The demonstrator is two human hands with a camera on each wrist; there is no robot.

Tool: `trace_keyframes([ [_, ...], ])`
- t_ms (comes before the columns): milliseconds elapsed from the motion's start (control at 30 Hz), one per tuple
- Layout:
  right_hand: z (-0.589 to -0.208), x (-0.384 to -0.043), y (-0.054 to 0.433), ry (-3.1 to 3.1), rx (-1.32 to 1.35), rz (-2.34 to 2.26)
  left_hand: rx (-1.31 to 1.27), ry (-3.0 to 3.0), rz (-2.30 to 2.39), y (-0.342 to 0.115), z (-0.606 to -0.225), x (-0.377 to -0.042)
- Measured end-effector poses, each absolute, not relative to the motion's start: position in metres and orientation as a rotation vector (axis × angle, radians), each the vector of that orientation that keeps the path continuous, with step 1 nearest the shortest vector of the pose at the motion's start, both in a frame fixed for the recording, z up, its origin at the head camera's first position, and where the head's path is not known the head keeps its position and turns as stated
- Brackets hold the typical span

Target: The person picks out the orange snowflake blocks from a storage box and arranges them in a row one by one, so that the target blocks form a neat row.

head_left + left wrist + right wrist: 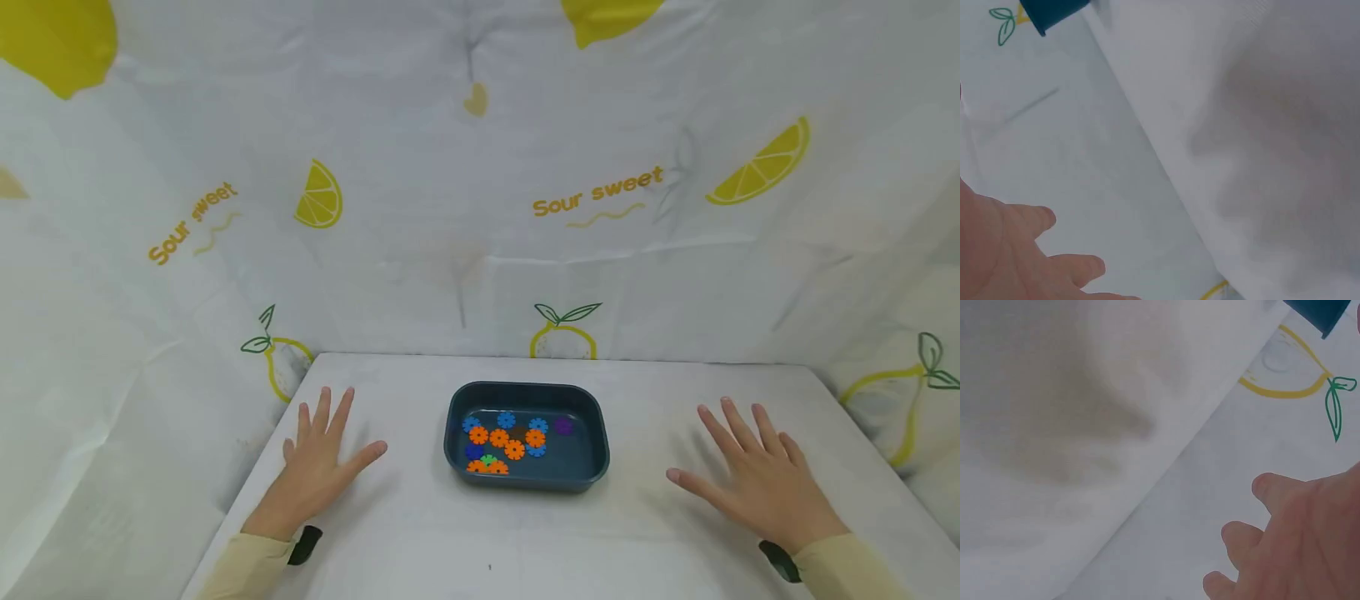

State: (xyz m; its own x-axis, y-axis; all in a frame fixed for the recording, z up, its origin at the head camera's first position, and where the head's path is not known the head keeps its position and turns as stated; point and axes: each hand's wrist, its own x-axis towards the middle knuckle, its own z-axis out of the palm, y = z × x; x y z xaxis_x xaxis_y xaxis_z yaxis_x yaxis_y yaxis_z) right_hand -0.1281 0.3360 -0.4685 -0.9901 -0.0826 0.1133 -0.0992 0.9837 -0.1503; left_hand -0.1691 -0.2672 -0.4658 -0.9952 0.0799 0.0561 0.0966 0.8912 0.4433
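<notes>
A dark blue-grey rectangular tray [525,483] stands in the middle of the white table. Inside it lie several small notched plastic discs, among them an orange disc [514,450], a blue disc [506,420], a green one and a purple disc [563,426], mostly toward its left half. My left hand [315,467] is held to the left of the tray, fingers spread and holding nothing. To the right, my right hand [765,483] is likewise spread and holds nothing. Each wrist view shows the palm side of a hand, with a corner of the tray at the top.
A white cloth with printed lemons and lettering [598,192] hangs behind the table and along both sides. The white tabletop [390,533] ends at this cloth. A dark band sits at each wrist, by the pale sleeves [247,567].
</notes>
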Motion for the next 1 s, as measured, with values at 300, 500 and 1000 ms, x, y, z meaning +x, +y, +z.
trace_keyframes([
  [300,-0.429,-0.162,0.291,-3.069,0.307,0.435,-0.157,-2.818,-1.349,-0.223,-0.453,-0.194],
  [500,-0.410,-0.185,0.248,-3.025,0.524,0.464,-0.090,-2.714,-1.726,-0.192,-0.458,-0.214],
  [1000,-0.406,-0.240,0.166,-3.130,0.962,0.690,0.004,-2.334,-2.431,-0.172,-0.500,-0.242],
])
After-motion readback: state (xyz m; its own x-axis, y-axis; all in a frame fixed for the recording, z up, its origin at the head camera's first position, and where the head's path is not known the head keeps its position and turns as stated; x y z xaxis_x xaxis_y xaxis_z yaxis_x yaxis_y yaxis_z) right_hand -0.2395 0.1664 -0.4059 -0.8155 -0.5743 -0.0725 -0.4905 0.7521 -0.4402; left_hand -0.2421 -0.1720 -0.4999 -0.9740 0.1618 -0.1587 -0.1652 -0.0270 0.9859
